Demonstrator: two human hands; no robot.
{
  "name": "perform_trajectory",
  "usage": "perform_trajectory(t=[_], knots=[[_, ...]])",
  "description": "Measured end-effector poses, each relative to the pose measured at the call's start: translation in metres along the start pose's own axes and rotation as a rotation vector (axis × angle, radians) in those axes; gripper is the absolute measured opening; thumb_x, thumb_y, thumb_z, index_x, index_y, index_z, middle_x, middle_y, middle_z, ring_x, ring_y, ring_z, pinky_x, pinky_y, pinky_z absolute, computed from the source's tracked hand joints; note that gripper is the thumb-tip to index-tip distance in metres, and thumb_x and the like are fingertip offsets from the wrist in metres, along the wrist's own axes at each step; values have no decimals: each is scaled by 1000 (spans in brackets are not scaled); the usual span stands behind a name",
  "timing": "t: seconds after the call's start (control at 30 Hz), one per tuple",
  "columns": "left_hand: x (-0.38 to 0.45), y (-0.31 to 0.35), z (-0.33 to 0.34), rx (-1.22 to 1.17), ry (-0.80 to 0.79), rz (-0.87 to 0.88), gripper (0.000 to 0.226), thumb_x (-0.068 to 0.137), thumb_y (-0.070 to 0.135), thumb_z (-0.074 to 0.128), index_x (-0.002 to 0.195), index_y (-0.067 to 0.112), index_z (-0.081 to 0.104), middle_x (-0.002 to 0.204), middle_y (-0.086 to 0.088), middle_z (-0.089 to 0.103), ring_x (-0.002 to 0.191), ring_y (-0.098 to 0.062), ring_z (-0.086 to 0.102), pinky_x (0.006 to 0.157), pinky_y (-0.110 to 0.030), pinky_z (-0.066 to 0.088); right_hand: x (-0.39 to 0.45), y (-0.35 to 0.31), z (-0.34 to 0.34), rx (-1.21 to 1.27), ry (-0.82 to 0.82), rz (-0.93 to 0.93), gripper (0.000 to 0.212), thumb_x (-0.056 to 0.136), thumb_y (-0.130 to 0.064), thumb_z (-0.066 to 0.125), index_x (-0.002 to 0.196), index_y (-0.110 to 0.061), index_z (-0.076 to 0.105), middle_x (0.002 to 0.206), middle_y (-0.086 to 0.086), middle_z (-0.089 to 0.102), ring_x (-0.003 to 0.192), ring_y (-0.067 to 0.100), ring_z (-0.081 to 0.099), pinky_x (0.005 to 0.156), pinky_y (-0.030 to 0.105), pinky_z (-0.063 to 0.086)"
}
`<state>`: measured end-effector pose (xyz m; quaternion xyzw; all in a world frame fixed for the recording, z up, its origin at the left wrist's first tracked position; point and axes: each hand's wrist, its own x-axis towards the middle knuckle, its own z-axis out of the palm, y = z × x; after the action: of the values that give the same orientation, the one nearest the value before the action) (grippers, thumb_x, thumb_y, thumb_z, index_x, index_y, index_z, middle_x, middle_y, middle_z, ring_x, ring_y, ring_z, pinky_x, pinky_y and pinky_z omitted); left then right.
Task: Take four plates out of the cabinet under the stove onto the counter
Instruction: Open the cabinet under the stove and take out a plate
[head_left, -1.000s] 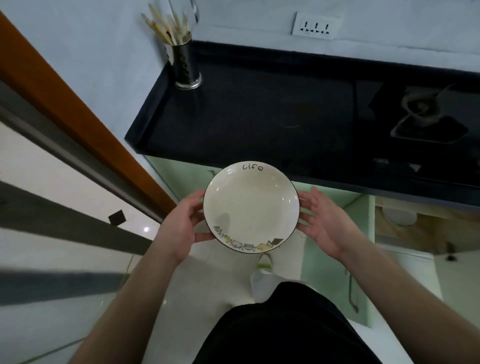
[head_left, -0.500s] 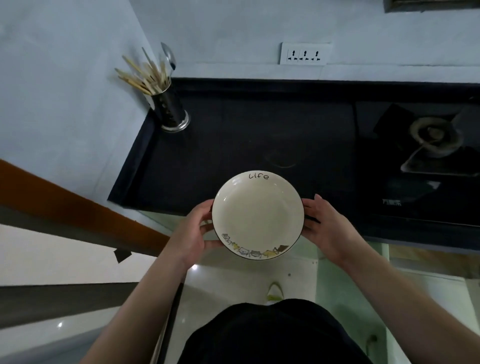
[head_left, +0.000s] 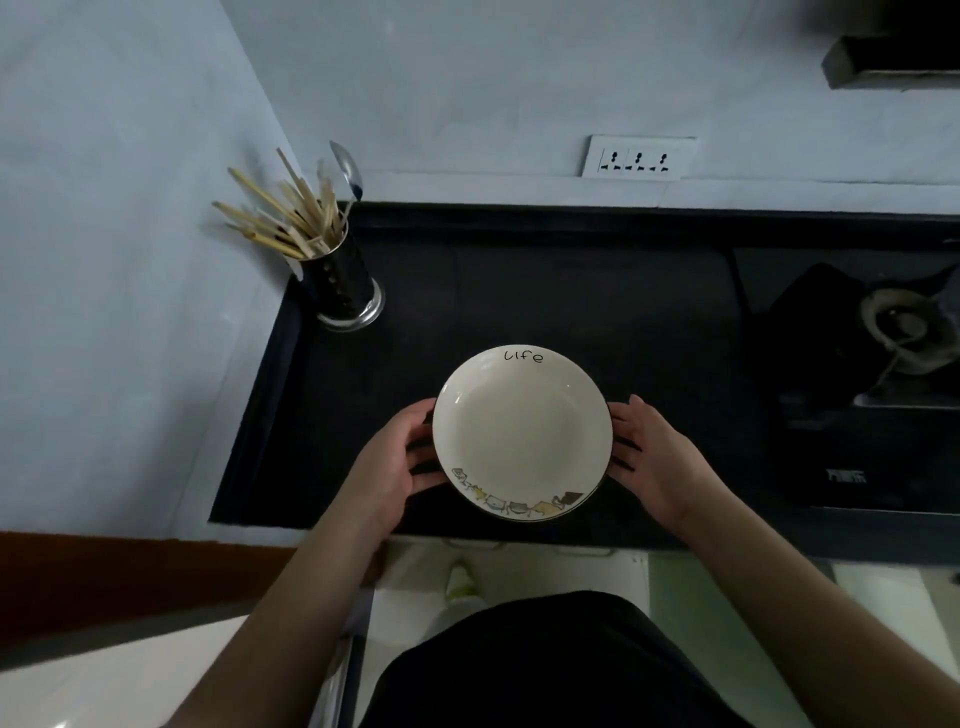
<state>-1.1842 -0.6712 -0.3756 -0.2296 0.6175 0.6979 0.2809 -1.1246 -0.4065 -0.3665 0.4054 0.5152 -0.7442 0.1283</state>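
Utensil holder (head_left: 347, 285): stands at the far left corner of the black table (head_left: 519, 291), packed with chopsticks and one spoon.
Left hand (head_left: 387, 467): fingers curled on the left edge of the plate, gripping it.
Plate (head_left: 522, 431): cream, "life" lettered on the far rim, little cartoon figures along the near rim; it sits over the table's front part, between both hands. Whether it touches the surface, cannot tell.
Right hand (head_left: 657, 457): fingers clasp the right edge.
Stove burner (head_left: 906, 327): far right, well apart.

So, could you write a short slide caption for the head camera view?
Both hands, left and right, hold a cream plate over the black counter, beside a chopstick holder.
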Motion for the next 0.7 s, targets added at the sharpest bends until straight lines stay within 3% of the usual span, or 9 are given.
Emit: perform_trajectory(t=[0.23,0.4,0.53,0.7], knots=[[57,40,-33,21,-48,-21,17,86,42,63,95,39,78,97,8,77,91,-13,74,68,-36,61,34,-17,64,24,76,35,43,101,-39,45,136,-17,51,130,3,59,119,23,56,104,47,43],[83,50,-37,14,-8,-43,25,77,42,67,100,36,77,113,3,71,106,-19,67,84,-47,59,59,-24,86,40,103,54,41,100,-37,46,135,-15,53,128,5,61,114,22,58,102,46,46],[102,57,-35,-16,46,-81,18,84,37,67,100,33,73,112,2,68,106,-18,64,78,-44,58,79,-32,93,-1,89,76,39,101,-38,44,131,-16,55,118,3,65,106,19,60,92,41,48],[121,66,-23,-47,80,-93,17,90,30,62,104,27,71,109,-1,68,104,-20,65,73,-43,57,107,-45,93,-15,105,97,44,101,-39,43,135,-14,54,129,4,62,118,23,57,102,45,44]])
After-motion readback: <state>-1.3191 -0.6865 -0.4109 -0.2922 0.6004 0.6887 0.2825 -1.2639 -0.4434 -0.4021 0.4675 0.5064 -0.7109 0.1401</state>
